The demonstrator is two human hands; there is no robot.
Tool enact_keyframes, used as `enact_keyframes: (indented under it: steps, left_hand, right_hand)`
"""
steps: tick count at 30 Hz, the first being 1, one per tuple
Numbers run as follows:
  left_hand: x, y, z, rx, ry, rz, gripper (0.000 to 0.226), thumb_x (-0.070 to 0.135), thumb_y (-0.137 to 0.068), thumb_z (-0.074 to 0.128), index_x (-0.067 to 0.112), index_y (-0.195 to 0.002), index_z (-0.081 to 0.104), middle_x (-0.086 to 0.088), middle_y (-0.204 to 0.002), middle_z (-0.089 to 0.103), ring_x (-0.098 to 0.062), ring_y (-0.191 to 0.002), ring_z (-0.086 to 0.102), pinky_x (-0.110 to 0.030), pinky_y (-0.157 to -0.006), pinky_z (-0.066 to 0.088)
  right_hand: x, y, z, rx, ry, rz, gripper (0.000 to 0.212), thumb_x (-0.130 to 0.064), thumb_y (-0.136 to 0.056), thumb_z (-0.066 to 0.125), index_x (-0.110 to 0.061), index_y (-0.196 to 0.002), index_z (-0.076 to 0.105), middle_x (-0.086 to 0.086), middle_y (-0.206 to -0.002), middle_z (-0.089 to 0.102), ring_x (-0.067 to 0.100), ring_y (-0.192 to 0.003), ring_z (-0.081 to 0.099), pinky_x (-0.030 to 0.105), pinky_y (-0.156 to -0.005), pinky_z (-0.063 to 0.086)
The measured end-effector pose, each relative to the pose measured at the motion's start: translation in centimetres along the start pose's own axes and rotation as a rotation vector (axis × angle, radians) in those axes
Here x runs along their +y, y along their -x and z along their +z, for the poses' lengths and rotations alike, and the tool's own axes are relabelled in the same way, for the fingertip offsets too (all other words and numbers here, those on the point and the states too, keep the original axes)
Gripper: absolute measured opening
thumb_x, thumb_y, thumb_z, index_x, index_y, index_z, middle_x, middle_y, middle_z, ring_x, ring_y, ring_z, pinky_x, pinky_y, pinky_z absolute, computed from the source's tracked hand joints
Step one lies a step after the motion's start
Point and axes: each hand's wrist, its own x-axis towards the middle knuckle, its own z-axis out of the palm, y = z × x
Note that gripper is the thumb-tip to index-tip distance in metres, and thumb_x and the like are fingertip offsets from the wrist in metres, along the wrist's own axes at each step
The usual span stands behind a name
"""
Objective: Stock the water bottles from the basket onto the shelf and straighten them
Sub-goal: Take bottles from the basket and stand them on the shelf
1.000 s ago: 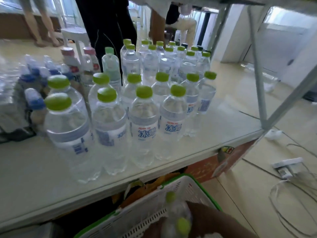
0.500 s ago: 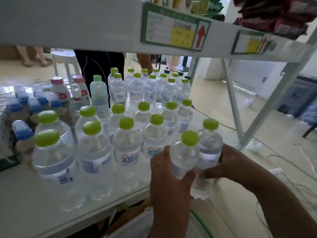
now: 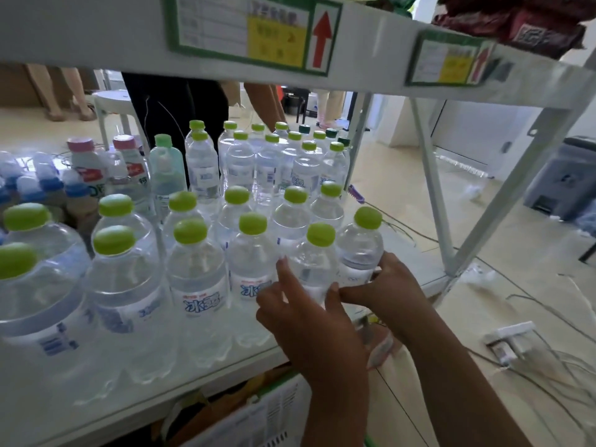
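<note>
Your left hand (image 3: 309,321) grips one bottle (image 3: 311,269), right hand (image 3: 387,291) grips 2nd bottle (image 3: 359,250); both upright at shelf (image 3: 96,411) front-right edge, beside stocked rows. Basket (image 3: 274,414) below.

Bottles (image 3: 196,275) crowd shelf (image 3: 38,398) left/mid; right corner free btwn posts (image 3: 429,188).
</note>
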Motion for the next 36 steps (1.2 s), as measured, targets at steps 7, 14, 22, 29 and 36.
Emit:
enact_keyframes:
  steps: [7,14,22,29,36]
  left_hand:
    - [0.1,0.2,1.0,0.053,-0.056,0.069,0.088,0.018,-0.071,0.080,0.020,-0.145,0.031,-0.011,-0.110,0.046,-0.030,-0.100,0.048,-0.048,-0.070,0.055]
    - [-0.7,0.4,1.1,-0.020,-0.106,0.091,0.098,0.009,-0.071,0.079,0.017,-0.149,0.021,-0.014,-0.119,0.043,-0.032,-0.110,0.046,-0.050,-0.074,0.056]
    - [-2.2,2.0,0.7,-0.067,-0.080,0.181,0.099,-0.001,-0.065,0.079,0.014,-0.147,0.025,-0.016,-0.132,0.040,-0.035,-0.119,0.044,-0.045,-0.087,0.054]
    - [-7.2,5.1,0.8,-0.227,-0.153,0.153,0.075,-0.001,-0.052,0.084,0.010,-0.119,0.053,-0.019,-0.121,0.047,-0.035,-0.110,0.047,-0.042,-0.083,0.053]
    - [-8.9,5.3,0.6,-0.363,-0.293,0.167,0.062,0.008,-0.053,0.087,0.017,-0.110,0.064,-0.021,-0.124,0.046,-0.038,-0.109,0.056,-0.045,-0.083,0.057]
  right_hand:
    - [1.7,-1.3,0.7,-0.029,-0.048,-0.005,0.049,-0.023,-0.045,0.085,-0.020,-0.092,0.072,-0.003,-0.084,0.077,0.013,-0.079,0.073,0.043,-0.078,0.059]
    - [1.7,-2.1,1.3,-0.035,-0.037,0.019,0.047,-0.012,-0.054,0.086,-0.021,-0.098,0.069,-0.007,-0.085,0.075,0.003,-0.072,0.069,0.025,-0.067,0.056]
    - [1.4,-2.2,1.5,-0.071,-0.101,0.106,0.047,-0.016,-0.064,0.084,-0.022,-0.107,0.065,-0.004,-0.096,0.070,0.008,-0.081,0.066,0.028,-0.069,0.052]
    - [2.0,-1.7,1.8,-0.156,-0.116,0.226,0.060,-0.022,-0.070,0.080,-0.037,-0.117,0.046,-0.006,-0.100,0.063,0.015,-0.096,0.062,0.046,-0.083,0.057]
    - [2.8,-1.5,2.5,-0.110,-0.140,0.192,0.055,-0.020,-0.076,0.078,-0.039,-0.115,0.043,-0.011,-0.099,0.057,0.006,-0.090,0.057,0.044,-0.079,0.059]
